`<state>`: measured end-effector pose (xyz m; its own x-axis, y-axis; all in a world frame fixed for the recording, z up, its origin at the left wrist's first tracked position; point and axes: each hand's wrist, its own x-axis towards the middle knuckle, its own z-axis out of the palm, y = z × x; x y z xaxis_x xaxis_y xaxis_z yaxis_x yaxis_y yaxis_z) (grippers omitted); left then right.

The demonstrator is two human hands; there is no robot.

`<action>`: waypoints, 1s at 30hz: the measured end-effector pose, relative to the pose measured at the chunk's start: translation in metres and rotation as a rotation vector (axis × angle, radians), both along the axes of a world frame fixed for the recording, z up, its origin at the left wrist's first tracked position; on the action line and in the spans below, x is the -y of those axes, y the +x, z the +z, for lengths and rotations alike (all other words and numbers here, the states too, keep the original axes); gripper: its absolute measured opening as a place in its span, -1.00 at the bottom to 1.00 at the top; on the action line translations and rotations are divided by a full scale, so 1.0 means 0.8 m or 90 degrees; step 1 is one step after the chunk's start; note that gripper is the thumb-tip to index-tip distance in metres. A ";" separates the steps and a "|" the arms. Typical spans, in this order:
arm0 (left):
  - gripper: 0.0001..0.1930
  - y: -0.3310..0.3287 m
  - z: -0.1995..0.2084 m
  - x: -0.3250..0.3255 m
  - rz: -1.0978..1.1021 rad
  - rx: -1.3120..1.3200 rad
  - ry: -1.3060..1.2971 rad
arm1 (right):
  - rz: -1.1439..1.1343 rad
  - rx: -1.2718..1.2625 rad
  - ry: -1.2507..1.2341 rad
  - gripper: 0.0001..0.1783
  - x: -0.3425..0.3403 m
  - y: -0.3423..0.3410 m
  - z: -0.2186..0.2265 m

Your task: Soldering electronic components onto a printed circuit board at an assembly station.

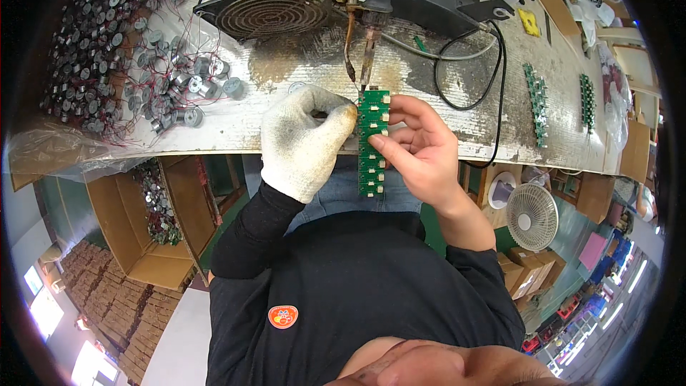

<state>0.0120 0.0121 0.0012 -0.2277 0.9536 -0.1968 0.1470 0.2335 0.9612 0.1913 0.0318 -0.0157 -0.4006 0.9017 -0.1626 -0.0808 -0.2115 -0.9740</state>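
Scorched in places, the white tabletop [457, 125] is running across the workroom. Over its front edge, the bare right hand [426, 144] is pinching the green board [366, 159], thumb on its face, other fingers bending behind its right side. The gloved left hand [300, 139] is holding thumb and forefinger close together at the board's upper left edge; whether they are gripping it or something smaller, I cannot tell. Just above, the iron [367, 57] is pointing down at the board's far end, a feed tube [349, 43] slanting beside it. Soldering seems to be the step in hand; the next move is probably calling for a steady board under the tip. Farther out, wired motors [144, 57] are lying heaped at left, a fan [271, 16] is sitting behind, and more boards [536, 106] are lying at right.
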 end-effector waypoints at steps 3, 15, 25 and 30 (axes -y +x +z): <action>-0.86 0.002 -0.005 0.000 0.015 0.056 0.001 | -0.005 0.000 -0.002 -0.50 0.001 -0.001 0.003; -0.86 0.005 -0.009 -0.001 0.026 0.117 -0.007 | -0.001 -0.003 -0.010 -0.49 0.000 0.001 0.005; -0.84 -0.005 -0.016 0.001 0.026 0.079 0.036 | 0.003 -0.009 -0.044 -0.61 0.002 -0.013 0.008; -0.78 -0.001 -0.033 -0.008 0.019 0.151 0.080 | -0.033 0.059 -0.035 -0.79 -0.013 0.000 0.008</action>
